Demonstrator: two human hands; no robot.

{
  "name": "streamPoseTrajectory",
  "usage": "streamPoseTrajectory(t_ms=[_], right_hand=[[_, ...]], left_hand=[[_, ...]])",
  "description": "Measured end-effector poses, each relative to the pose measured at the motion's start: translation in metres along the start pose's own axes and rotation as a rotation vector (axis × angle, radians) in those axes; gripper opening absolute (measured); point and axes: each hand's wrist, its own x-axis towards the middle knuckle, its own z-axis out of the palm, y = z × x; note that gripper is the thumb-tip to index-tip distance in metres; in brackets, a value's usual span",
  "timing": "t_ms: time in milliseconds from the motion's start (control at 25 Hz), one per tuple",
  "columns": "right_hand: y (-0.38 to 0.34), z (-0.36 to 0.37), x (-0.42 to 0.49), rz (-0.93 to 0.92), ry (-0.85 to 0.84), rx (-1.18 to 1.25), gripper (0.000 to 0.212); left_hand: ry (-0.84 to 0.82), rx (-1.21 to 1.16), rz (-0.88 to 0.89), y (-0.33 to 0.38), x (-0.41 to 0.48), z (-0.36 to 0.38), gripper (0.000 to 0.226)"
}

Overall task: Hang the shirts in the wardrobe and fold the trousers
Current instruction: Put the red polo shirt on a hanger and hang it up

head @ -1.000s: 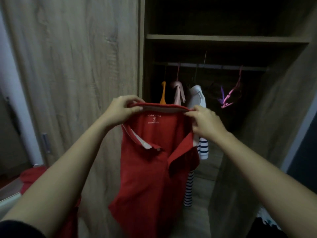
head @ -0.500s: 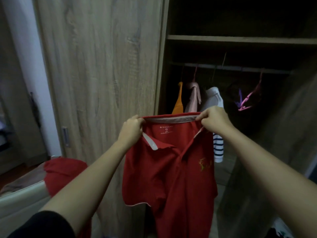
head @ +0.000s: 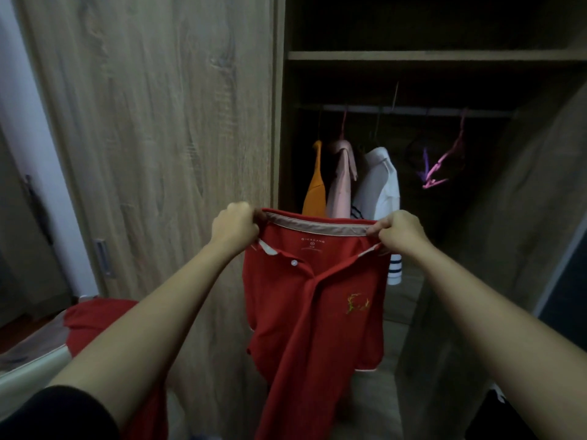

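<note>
Red shirt (head: pixel 314 312) hangs in front of the person, held up by its collar (head: pixel 317 224) just before the open side of the wardrobe. The grip is closed at both ends: the left hand (head: pixel 235 225) pinches the collar's left end and the right hand (head: pixel 398 231) pinches its right end, so the neckband is pulled taut between them and the body drops loose below. No hanger is in the shirt yet. Behind it, an orange shirt (head: pixel 314 185), a pink shirt (head: pixel 341 182) and a white striped shirt (head: pixel 381 182) hang from the rail (head: pixel 413 110), and a pink hanger (head: pixel 444 163) hangs bare further right, close to a purple one (head: pixel 424 166). Another red garment (head: pixel 95 315) lies low on the left beside the wardrobe door (head: pixel 158 138). The likely trouble is that both hands are occupied: reaching for the hanger means letting one end go, and the shirt could then sag, twist or slip to the floor. The pink and purple hangers may be tangled, so a one-handed pull might drag both off. Forcing a hanger through the neck could also stretch the collar.
</note>
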Motion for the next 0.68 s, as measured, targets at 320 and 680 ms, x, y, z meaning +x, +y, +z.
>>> streamPoseTrajectory(t_ms=[320, 680], right_hand=[[0.018, -0.024, 0.013, -0.013, -0.062, 0.069, 0.022], [0.046, -0.061, 0.064, -0.033, 0.022, 0.105, 0.021]], left_hand=[[0.039, -0.153, 0.072, 0.028, 0.022, 0.004, 0.025], [-0.082, -0.372, 0.002, 0.095, 0.05, 0.028, 0.029]])
